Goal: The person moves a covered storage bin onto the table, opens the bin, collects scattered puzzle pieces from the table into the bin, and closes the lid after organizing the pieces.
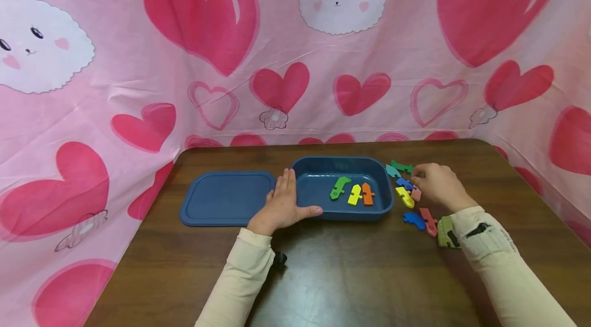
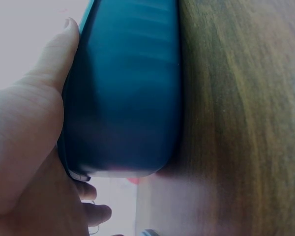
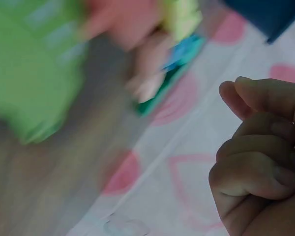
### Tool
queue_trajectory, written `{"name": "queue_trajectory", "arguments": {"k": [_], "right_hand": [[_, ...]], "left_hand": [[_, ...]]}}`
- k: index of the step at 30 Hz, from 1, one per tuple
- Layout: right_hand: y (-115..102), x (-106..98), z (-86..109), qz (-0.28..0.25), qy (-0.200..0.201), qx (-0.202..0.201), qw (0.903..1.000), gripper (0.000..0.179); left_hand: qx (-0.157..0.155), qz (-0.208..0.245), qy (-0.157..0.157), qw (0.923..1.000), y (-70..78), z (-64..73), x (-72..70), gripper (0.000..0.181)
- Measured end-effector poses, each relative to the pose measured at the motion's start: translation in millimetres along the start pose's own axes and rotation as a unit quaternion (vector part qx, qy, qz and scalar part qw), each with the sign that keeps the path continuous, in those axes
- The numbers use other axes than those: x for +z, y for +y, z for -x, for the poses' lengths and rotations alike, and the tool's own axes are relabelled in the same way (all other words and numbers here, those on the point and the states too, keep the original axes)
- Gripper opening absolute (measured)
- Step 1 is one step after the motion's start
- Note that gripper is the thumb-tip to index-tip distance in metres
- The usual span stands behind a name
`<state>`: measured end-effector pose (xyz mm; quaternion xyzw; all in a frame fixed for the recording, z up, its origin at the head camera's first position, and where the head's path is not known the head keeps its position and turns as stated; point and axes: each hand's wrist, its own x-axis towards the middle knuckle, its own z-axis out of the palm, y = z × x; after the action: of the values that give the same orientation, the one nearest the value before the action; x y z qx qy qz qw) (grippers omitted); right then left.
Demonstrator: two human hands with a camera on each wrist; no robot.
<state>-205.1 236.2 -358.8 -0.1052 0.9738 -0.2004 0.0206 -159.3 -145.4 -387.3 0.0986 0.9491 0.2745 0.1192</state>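
A dark blue rectangular container (image 1: 390, 201) holds a green piece (image 1: 339, 189), a yellow piece (image 1: 354, 195) and an orange piece (image 1: 367, 194). My left hand (image 1: 282, 207) rests against its left end, fingers straight and thumb stretched along the front rim. In the left wrist view that hand lies along the container's wall (image 2: 123, 88). My right hand (image 1: 440, 183) is over the loose pieces on the right, beside a long green piece (image 1: 400, 166). Its fingers are curled, thumb and index tips together, with nothing visible between them in the right wrist view.
A flat blue lid (image 1: 226, 198) lies left of the container. Scattered to its right are a teal piece (image 1: 393, 171), a yellow piece (image 1: 405, 197), a pink piece (image 1: 416, 194), a blue piece (image 1: 414, 220), a red piece (image 1: 428, 222) and a larger green piece (image 1: 445, 232) near the right sleeve.
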Motion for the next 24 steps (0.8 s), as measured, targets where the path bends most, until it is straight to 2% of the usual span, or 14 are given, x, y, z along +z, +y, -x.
{"name": "queue_trajectory", "arguments": {"k": [5, 9, 16, 24], "right_hand": [[28.8, 3.5, 3.6, 0.011, -0.050, 0.022, 0.9985, 0.015], [38.9, 8.5, 1.9, 0.011, -0.088, 0.035, 0.9954, 0.015], [43.8, 12.4, -6.6, 0.020, -0.100, 0.029, 0.9944, 0.014], [52.1, 8.8, -3.8, 0.032, -0.095, 0.025, 0.9946, 0.013]], "left_hand": [[-0.003, 0.003, 0.001, 1.0000, -1.3, 1.7, -1.5, 0.127], [-0.007, 0.006, -0.002, 1.0000, -1.5, 2.8, -2.3, 0.128], [-0.005, 0.007, -0.002, 1.0000, -1.0, 3.3, -2.6, 0.127], [0.002, 0.006, -0.002, 1.0000, 0.6, 1.2, -1.4, 0.128]]}}
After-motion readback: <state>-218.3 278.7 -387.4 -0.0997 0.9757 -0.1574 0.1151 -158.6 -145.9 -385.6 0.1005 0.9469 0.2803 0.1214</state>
